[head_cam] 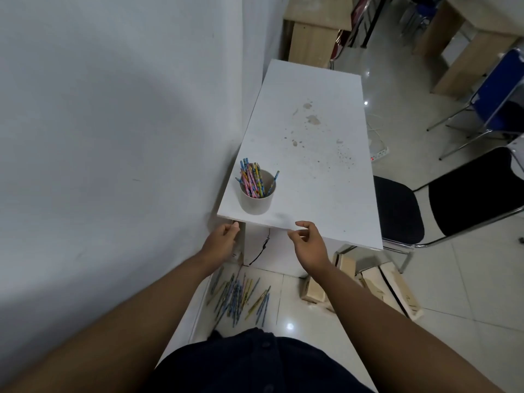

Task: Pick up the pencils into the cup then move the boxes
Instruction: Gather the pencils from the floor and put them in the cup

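Pencil collection partly done; boxes not yet moved.
Near: loose pencils (238,296) scattered on the floor, boxes (368,287) beside them under the table (312,165) edge. Middle: left hand (222,236) loosely curled, right hand (307,239) half open, both empty. Beyond: cup (256,198) on the table, already holding many pencils.

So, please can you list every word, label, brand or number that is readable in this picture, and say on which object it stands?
No text can be read with certainty.
Wooden boxes on the floor: small dark marks, too small and blurred to read.
Pencils in the cup: coloured patterns only, no legible print.
Loose pencils on the floor: too small to tell.
Power strip on the floor: a red spot shows, no readable label.
White table: stains only, no writing.
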